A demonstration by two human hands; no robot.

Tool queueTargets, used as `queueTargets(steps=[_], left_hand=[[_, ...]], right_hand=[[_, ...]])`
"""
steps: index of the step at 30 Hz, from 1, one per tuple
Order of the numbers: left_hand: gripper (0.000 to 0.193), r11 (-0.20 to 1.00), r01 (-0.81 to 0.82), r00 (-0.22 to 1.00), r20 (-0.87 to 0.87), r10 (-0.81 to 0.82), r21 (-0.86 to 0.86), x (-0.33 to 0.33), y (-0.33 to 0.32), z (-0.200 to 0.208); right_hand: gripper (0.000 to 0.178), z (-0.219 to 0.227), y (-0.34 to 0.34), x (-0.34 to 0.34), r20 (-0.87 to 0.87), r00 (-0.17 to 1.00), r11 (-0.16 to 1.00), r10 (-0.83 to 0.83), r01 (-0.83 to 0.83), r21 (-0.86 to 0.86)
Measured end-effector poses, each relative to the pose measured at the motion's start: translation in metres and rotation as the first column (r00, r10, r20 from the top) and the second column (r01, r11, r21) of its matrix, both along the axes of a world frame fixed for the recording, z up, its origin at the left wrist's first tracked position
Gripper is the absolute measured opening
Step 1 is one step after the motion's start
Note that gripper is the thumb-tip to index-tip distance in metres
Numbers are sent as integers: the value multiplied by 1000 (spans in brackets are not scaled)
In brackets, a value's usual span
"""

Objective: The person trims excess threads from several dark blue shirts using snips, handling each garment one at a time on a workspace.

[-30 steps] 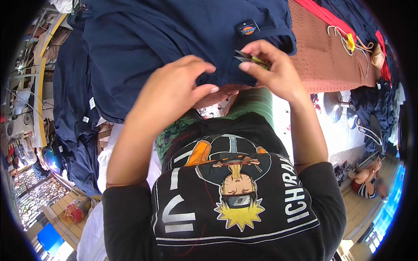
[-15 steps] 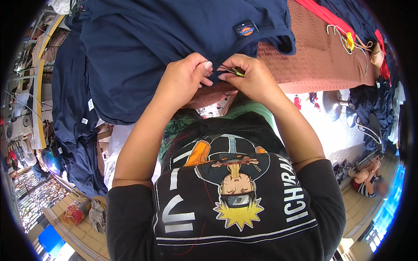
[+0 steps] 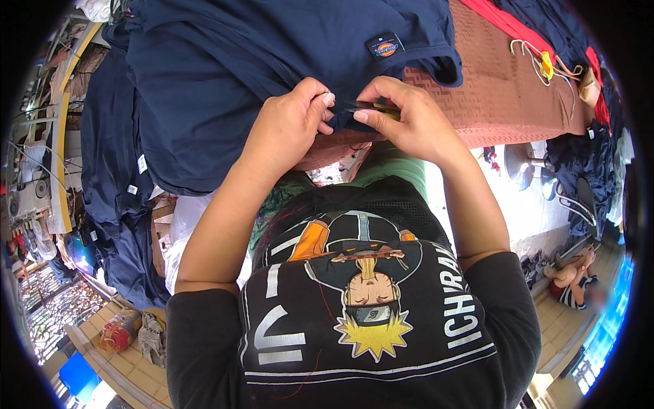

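Note:
A navy blue garment [image 3: 197,88] with a woven label [image 3: 385,46] near its neckline is spread in front of me. My left hand [image 3: 289,123] is closed in a pinch at the garment's near edge, thumb against fingers. Whatever thread or fold lies between those fingertips is too small to make out. A small pair of thread snips [image 3: 388,109], with yellow-green on the handle and a dark pointed tip, is gripped in my right hand [image 3: 415,123]. Its tip points left toward the pinching fingers, just over the cloth, with a short gap between the hands.
The garment lies on a table with a brown textured cover [image 3: 504,102]. A red strip [image 3: 501,20] and pale cords with a yellow piece [image 3: 546,67] lie at the far right. More navy garments [image 3: 112,170] hang at the left. Another person [image 3: 575,279] sits on the floor at lower right.
My right hand has moved a little to the right with the snips, widening the gap between the hands. The left hand stays almost in place, and the garment barely shifts.

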State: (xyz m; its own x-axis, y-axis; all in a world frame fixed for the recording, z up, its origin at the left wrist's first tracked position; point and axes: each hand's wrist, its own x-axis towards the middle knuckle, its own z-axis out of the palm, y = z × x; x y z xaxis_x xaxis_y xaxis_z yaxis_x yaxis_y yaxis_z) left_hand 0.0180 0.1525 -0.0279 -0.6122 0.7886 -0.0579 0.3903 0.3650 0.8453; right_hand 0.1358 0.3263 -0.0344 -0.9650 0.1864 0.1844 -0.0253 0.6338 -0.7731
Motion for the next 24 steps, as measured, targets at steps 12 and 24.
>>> queueTargets(steps=[12,24], left_hand=[[16,1000,12,992,-123,-13,-6,5,1,10],[18,902,109,935,-264,-236,-418,-1,-92,124]], right_hand=[[18,18,-9,-5,21,998,940,58,-62,336],[28,16,21,5,-19,999,992,-51,53,112]])
